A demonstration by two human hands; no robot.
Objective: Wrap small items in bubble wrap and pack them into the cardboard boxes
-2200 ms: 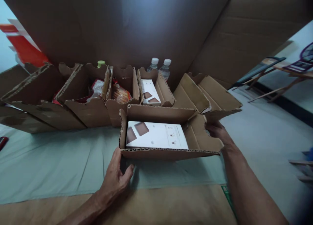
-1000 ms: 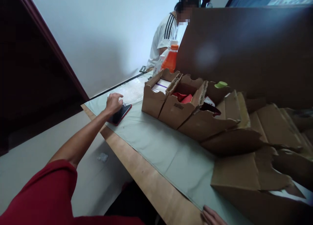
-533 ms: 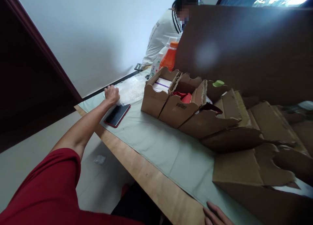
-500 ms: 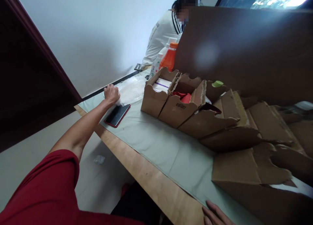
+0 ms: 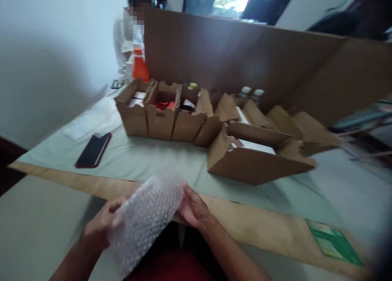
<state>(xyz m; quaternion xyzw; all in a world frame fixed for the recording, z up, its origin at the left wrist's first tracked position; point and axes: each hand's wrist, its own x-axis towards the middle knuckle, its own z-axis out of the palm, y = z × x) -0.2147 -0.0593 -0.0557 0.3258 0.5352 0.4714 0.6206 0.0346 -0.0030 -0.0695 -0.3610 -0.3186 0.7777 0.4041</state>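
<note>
A bubble wrap bag [image 5: 148, 217] hangs tilted between my two hands, just above the table's front edge. My left hand [image 5: 105, 222] is closed on its left side, with part of the fingers behind the plastic. On the upper right edge, my right hand [image 5: 193, 207] grips it between thumb and fingers. Whether the bag holds anything inside cannot be seen. A dark phone with a red case [image 5: 93, 150] lies on the cloth to the left. More clear bubble wrap [image 5: 92, 120] lies flat behind the phone.
Cardboard bins [image 5: 161, 124] stand in a row; a larger one [image 5: 257, 162] sits in front at right. Behind them rises a brown board [image 5: 245, 60]. An orange bottle [image 5: 140, 67] stands near a person in white [image 5: 121, 40]. A green packet [image 5: 335, 242] lies at the right edge.
My left hand has come back from the far left with a bubble wrap bag. My right hand now grips it too. The view has swung right.
</note>
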